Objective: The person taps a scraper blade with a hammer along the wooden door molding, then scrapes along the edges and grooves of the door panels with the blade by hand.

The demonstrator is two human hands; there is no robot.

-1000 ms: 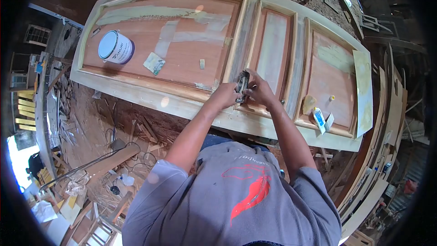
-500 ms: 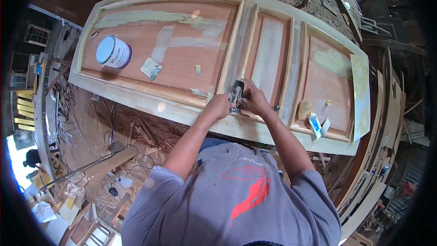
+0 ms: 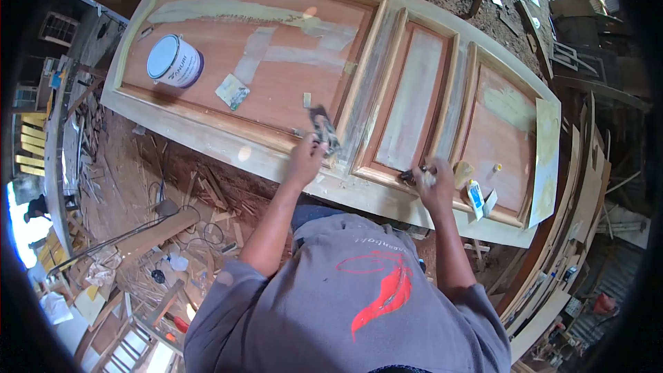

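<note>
My left hand point(image 3: 306, 160) grips a dark, pale-smeared, elongated tool point(image 3: 322, 128), blurred by motion, above the frame of the large wooden panel door point(image 3: 276, 159). I cannot make out the tool's exact kind. My right hand point(image 3: 436, 181) is closed at the lower end of the narrow middle panel, its fingers around a small dark object point(image 3: 407, 176). Pale filler patches point(image 3: 407, 110) cover parts of the door's panels. Just right of my right hand lie a rounded tan pad point(image 3: 463, 170) and a white-and-blue tube point(image 3: 475, 197).
A white paint bucket point(image 3: 174, 61) stands on the left panel. Near it lie a stained square piece point(image 3: 232, 92) and a small pale block point(image 3: 307, 100). A thin stained sheet point(image 3: 545, 162) rests across the right end. Wood scraps point(image 3: 207, 190) litter the floor.
My hands have separated. The left has carried the dark tool leftward, away from the middle panel. The right has moved right and down to the small dark object lying there.
</note>
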